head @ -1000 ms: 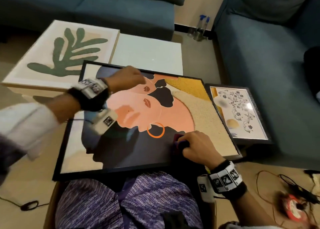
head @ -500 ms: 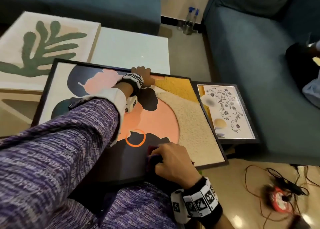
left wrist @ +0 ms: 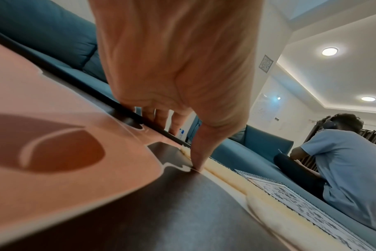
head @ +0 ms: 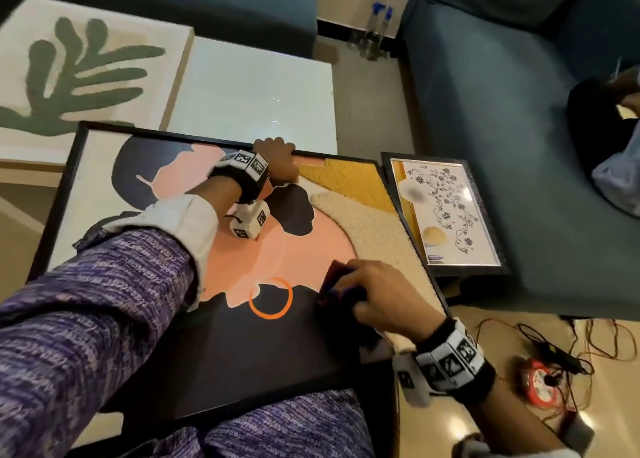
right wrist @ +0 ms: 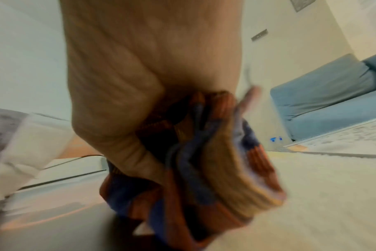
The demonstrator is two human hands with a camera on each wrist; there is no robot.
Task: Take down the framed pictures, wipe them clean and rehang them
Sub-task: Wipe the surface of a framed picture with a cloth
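Note:
A large black-framed picture [head: 294,249] with pink, dark and beige shapes lies across my lap. My left hand [head: 278,158] grips its far top edge, fingers curled over the frame [left wrist: 140,118] and thumb pressed on the glass [left wrist: 196,163]. My right hand [head: 377,296] holds a bunched red, blue and orange cloth [head: 337,286] and presses it on the glass near the right side; the cloth [right wrist: 215,161] looks blurred in the right wrist view. A small black-framed floral picture [head: 446,211] leans at the right. A light-framed green leaf picture [head: 79,73] lies on the white table [head: 256,90].
Blue sofas [head: 502,111] stand at the back and right. Two spray bottles [head: 377,28] stand on the floor between them. Another person [left wrist: 350,161] sits on the right sofa. Cables and a red reel [head: 540,385] lie on the floor at lower right.
My left hand reached from the picture's middle to its top edge and took hold of it. The right hand with the cloth slid up and to the right across the glass.

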